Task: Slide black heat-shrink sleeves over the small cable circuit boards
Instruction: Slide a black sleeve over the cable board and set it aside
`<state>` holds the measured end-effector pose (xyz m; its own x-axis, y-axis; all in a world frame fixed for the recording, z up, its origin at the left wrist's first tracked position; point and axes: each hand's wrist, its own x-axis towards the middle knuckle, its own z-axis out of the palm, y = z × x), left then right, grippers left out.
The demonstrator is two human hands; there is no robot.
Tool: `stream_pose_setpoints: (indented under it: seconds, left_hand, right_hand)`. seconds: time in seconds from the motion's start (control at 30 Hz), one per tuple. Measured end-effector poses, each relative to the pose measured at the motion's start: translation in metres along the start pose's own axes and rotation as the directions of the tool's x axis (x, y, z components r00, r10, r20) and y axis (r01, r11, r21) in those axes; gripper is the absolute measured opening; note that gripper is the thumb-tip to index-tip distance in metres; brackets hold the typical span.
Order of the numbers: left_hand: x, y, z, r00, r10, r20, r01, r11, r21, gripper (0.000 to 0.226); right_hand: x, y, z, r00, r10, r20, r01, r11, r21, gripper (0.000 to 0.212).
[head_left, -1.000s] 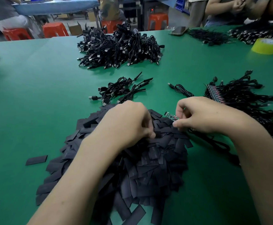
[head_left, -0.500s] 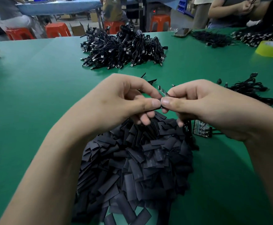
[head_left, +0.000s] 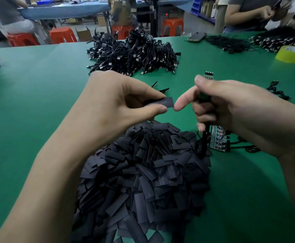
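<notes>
Pinching one black sleeve (head_left: 166,103) between thumb and forefinger, the left hand (head_left: 115,106) hovers above the sleeve pile (head_left: 152,172) on the counter (head_left: 29,102); the right hand (head_left: 234,106), above the pile's right edge, grips a circuit board (head_left: 208,76) upright.

The left hand (head_left: 118,102) pinched a black sleeve (head_left: 166,103) at centre, free end toward 3 o'clock; the right hand (head_left: 231,106) gripped a circuit board (head_left: 208,76) upright (its cable (head_left: 204,139) hanging down); the sleeve pile (head_left: 152,172) lay at 6 o'clock; the cable heap (head_left: 134,53) at 12.
</notes>
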<state>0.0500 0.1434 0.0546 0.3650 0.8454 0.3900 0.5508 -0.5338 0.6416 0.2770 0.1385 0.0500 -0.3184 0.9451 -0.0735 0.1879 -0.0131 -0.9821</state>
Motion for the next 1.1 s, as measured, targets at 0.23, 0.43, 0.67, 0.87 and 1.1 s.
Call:
stream_pose_setpoints:
  seconds: [0.23,0.43,0.67,0.87,1.1]
  left_hand:
    - [-0.001,-0.006,-0.008,1.0,0.006,0.019,-0.006,0.999,-0.034,0.026]
    - [-0.001,-0.008,-0.007,0.999,0.027,0.031,-0.025,0.998,-0.055,0.021]
    - [-0.002,-0.006,-0.005,0.998,0.04,0.055,-0.032,0.99,-0.136,0.02]
    - [-0.001,-0.003,-0.004,0.995,0.054,0.088,-0.043,0.991,-0.125,0.024]
    - [-0.001,-0.002,-0.001,0.994,0.038,0.104,-0.024,0.991,-0.135,0.022]
  right_hand:
    - [0.0,-0.004,-0.001,0.994,0.033,0.1,-0.038,0.998,0.052,0.083]
    - [0.002,0.003,0.003,0.999,0.009,-0.051,-0.013,0.997,-0.078,0.049]
    - [-0.001,0.003,0.006,0.997,-0.038,-0.065,0.02,0.963,-0.269,0.034]
    - [0.001,0.001,0.009,0.994,-0.06,-0.096,0.032,0.962,-0.272,0.037]
    - [0.0,0.001,0.012,0.974,-0.107,-0.2,0.037,0.945,-0.324,0.034]
